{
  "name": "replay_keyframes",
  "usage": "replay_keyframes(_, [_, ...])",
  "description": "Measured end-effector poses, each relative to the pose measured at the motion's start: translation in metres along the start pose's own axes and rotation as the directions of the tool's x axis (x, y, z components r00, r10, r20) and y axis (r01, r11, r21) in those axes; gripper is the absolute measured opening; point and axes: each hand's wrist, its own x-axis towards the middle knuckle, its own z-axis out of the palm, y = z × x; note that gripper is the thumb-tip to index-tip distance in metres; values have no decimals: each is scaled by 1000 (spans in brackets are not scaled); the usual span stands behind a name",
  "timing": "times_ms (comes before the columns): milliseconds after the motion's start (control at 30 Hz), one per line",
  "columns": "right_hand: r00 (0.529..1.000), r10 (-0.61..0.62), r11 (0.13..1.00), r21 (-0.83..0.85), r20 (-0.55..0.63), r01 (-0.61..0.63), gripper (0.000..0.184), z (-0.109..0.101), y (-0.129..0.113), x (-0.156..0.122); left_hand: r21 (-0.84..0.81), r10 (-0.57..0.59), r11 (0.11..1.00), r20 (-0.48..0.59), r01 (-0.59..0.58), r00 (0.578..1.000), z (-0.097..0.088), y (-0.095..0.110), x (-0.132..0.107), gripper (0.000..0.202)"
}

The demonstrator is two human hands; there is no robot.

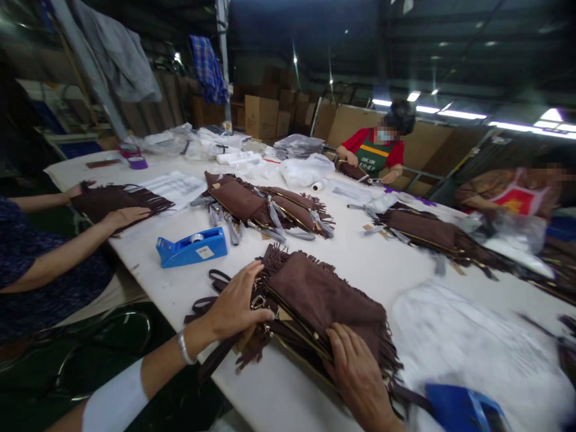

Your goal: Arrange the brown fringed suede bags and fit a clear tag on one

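Stack of brown fringed bags (321, 306) sits near edge of the white bench (288, 396), long axis running near-left to far-right, fringe to the right; left hand (236, 306) lies flat with spread fingers on the strap-and-ring end, probably pinning it; right hand (357, 372) is curled over the near edge, gripping the stack. Blue tape dispenser (191, 247) just left; co-worker's hands (126, 216) flat on another bag far left.

Dim hall, bright table (315, 252)

Ceiling strip lights (450, 113) are glaring at upper right; edges are bending and smearing, the right side blurring most.
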Motion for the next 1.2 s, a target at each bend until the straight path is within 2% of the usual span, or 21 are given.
replay_keyframes(67, [999,34,997,64,42,-36,41,-8,-1,1,58,106,992,79,-111,991,10,-4,17,89])
replay_keyframes(167, [989,94,985,136,116,-110,56,-20,-1,0,182,227,948,187,-260,956,15,-7,38,66])
replay_keyframes(233, [980,140,981,114,139,-156,55,-25,-2,-2,246,251,924,190,-294,949,11,-4,47,48])
replay_keyframes(300, [975,175,979,82,140,-188,46,-26,-2,-3,261,272,914,176,-311,946,5,4,51,32])
replay_keyframes(433, [966,241,964,92,90,-249,33,-27,3,-9,304,292,902,93,-307,952,-2,30,40,31])
replay_keyframes(533, [950,312,948,56,30,-313,33,-28,3,-20,312,311,890,120,-333,943,7,39,19,33])
replay_keyframes(633, [952,306,952,19,23,-306,37,-26,-8,-33,289,278,903,167,-316,946,22,34,1,33])
replay_keyframes(733, [946,321,946,44,36,-323,47,-31,-21,-48,292,237,921,111,-260,965,31,22,-4,38])
replay_keyframes(800, [906,424,901,96,20,-424,54,-37,-28,-58,293,234,924,75,-246,969,33,16,-2,39])
replay_keyframes(833, [866,500,858,132,7,-497,60,-40,-31,-64,290,230,926,69,-240,971,34,14,0,40])
replay_keyframes(933, [705,709,686,253,-21,-682,84,-42,-36,-77,255,195,943,92,-212,976,36,7,4,45])
replay_keyframes(1000, [643,766,612,310,-1,-728,92,-36,-35,-82,221,174,956,106,-194,979,37,3,5,46])
replay_keyframes(1067, [644,763,594,339,49,-730,86,-30,-33,-84,199,177,960,108,-196,978,38,-1,5,44])
replay_keyframes(1200, [699,705,629,346,124,-696,67,-29,-24,-81,159,204,962,121,-222,971,35,-7,10,42])
